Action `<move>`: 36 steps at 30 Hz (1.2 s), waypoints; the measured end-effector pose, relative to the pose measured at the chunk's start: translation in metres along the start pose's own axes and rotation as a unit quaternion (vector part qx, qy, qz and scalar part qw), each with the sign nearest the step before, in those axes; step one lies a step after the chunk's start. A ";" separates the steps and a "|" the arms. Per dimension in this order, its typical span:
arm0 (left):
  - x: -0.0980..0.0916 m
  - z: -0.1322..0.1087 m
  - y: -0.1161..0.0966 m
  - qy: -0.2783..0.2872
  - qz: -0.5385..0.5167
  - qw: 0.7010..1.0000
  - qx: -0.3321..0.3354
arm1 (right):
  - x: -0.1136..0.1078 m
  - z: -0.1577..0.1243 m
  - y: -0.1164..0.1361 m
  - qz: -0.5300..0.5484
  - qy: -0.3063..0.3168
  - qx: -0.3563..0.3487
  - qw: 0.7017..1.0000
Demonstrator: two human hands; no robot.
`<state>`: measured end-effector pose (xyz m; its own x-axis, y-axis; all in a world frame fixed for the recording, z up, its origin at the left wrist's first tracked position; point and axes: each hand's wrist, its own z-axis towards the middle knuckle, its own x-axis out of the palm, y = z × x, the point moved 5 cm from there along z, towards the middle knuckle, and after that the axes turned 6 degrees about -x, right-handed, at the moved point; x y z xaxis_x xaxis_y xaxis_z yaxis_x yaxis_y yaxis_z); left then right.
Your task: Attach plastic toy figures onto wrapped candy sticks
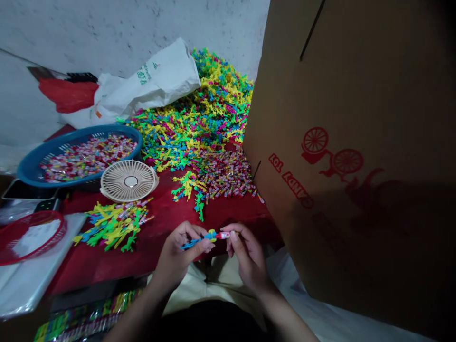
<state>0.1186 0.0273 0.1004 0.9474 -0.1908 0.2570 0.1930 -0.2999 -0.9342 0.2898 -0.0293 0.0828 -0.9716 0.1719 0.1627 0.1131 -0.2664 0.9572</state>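
Gripping a blue-and-yellow toy figure (191,243) between thumb and fingers, the left hand (183,249) of a person seated before us holds it level, close above the near edge of a table. The right hand (249,249) pinches a small red-and-white wrapped piece (223,235) that meets the figure's right end, between the two hands. Beyond, on a red table cover (167,199), lie a pile of wrapped pieces (228,175) and a mound of bright plastic figures (221,90), with a white sack (171,76) resting against it. A blue basket (26,173) of wrapped pieces stands left, behind a round cream grille (117,183). A printed carton (374,95) towers at right; a speckled pale wall (142,28) rises behind.
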 end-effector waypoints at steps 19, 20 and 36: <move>0.015 -0.035 -0.044 0.010 0.216 0.943 0.251 | -0.008 -0.003 0.051 -0.174 0.009 -0.166 0.971; 0.015 -0.035 -0.043 0.012 0.214 0.944 0.249 | -0.008 -0.004 0.052 -0.177 0.011 -0.173 0.969; 0.006 -0.033 -0.026 0.004 0.190 0.969 0.160 | -0.005 -0.008 0.044 -0.123 0.073 -0.171 0.975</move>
<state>0.1105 0.0028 0.1349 0.9637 -0.2384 -0.1200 -0.0991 0.0979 -0.9903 0.2976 -0.0493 0.1224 -0.9828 0.1391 -0.1211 -0.1777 -0.5386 0.8236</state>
